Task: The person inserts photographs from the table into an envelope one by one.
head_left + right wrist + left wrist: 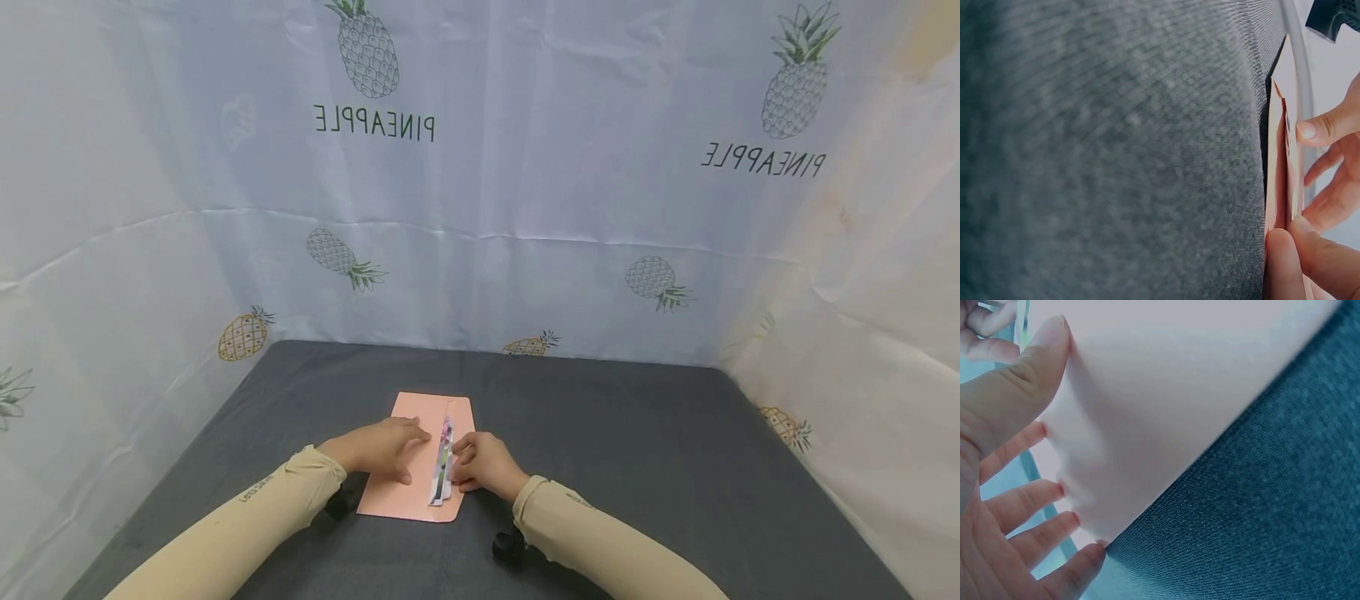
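A pink envelope (395, 492) lies on the dark tabletop, and a narrow strip of colourful printed sheets (441, 467) shows along its slit on the right-hand side. My left hand (384, 448) rests on the envelope's left part with fingers spread; in the left wrist view its thumb (1047, 356) lies on the pink paper. From the right, my right hand (486, 463) pinches at the edge of the printed sheets with bent fingers. Seen from the right wrist, the fingertips (1282, 250) sit right at the envelope's opening and partly hide what lies between them.
Dark cloth covers the table (615, 450) around the envelope. A pale curtain (480, 283) with pineapple prints hangs behind and at both sides. Small black wrist devices (508, 547) sit under both forearms, close to the tabletop.
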Tool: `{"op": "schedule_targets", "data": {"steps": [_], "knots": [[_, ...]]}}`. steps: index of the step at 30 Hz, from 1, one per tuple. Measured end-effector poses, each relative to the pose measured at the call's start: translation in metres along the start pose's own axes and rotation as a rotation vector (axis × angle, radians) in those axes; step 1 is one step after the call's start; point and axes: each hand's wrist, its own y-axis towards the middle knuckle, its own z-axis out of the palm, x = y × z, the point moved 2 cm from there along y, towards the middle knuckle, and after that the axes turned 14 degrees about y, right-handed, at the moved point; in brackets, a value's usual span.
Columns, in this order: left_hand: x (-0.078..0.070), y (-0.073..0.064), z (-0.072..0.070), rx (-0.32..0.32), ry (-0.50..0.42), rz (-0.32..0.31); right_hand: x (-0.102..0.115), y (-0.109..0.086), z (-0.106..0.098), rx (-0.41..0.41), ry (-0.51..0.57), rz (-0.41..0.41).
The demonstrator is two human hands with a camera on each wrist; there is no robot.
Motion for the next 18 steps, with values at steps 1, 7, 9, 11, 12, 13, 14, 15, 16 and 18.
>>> {"op": "schedule_targets", "data": {"steps": [1,7,9,11,12,13,14,15,16,18], "knots": [[0.0,0.0001,-0.0001,0.0,0.0,0.0,0.0002,0.0002,0.0003,-0.003,-0.002,0.001],[0.001,0.0006,0.0017,0.0,-0.003,-0.005,0.0008,0.0004,0.0013,-0.016,-0.022,0.015],[0.0014,0.0009,0.0026,-0.003,-0.002,-0.008,0.0008,0.0007,0.0017,-0.018,-0.026,0.024],[0.0016,0.0011,0.003,-0.005,0.0,-0.009,0.0009,0.0012,0.0021,-0.024,-0.032,0.038],[0.0016,0.001,0.0028,-0.006,0.0,-0.008,0.0009,0.0015,0.0024,-0.028,-0.035,0.043],[0.0015,0.001,0.0027,-0.008,0.0,-0.007,0.0008,0.0018,0.0026,-0.033,-0.038,0.049],[0.0016,0.0011,0.0026,-0.008,0.0,-0.005,0.0009,0.0022,0.003,-0.038,-0.042,0.056],[0.0016,0.0011,0.0025,-0.01,0.001,-0.003,0.0014,0.0022,0.0033,-0.044,-0.047,0.062],[0.0016,0.0009,0.0021,-0.012,0.001,0.001,0.0016,0.0025,0.0037,-0.048,-0.05,0.068],[0.0016,0.0008,0.0016,-0.016,0.003,0.008,0.002,0.0026,0.0043,-0.054,-0.058,0.077]]}}
